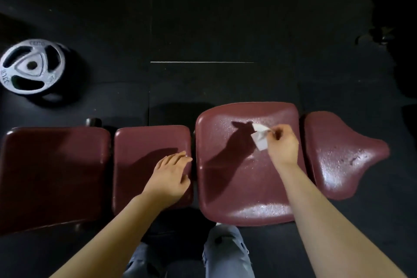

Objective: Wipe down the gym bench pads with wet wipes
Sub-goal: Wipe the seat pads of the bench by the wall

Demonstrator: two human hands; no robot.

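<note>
A gym bench with several maroon pads runs across the view. My right hand (282, 144) pinches a small white wet wipe (260, 136) just above the large pad (237, 187), which glistens with droplets. My left hand (170, 178) rests flat with straight fingers on the smaller pad (140, 142) to its left. The far-left pad (52, 171) looks dull and dark. The curved pad at the far right (338, 153) is also shiny and wet.
A grey weight plate (31, 66) lies on the black rubber floor at the far left. A dark piece of equipment (392, 36) stands at the upper right. My knees in grey trousers (228, 253) are below the bench.
</note>
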